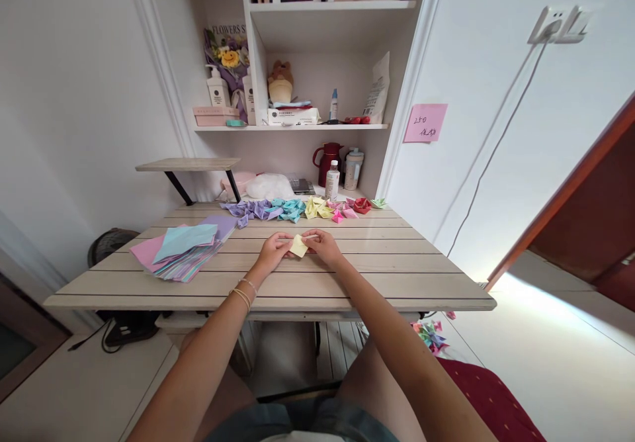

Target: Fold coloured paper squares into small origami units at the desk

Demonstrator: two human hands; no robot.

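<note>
A small folded piece of yellow paper is held between both hands above the middle of the wooden table. My left hand pinches its left edge, with bracelets on the wrist below. On the other side, my right hand has its fingers closed on the paper's upper right edge. Behind the hands lies a row of folded paper pieces: purple, blue, yellow, pink, red and green.
A fanned stack of coloured paper sheets lies on the table's left. A small raised shelf stands at the back left. Behind the row are a bottle, a red jug and a cup. More folded pieces are below right.
</note>
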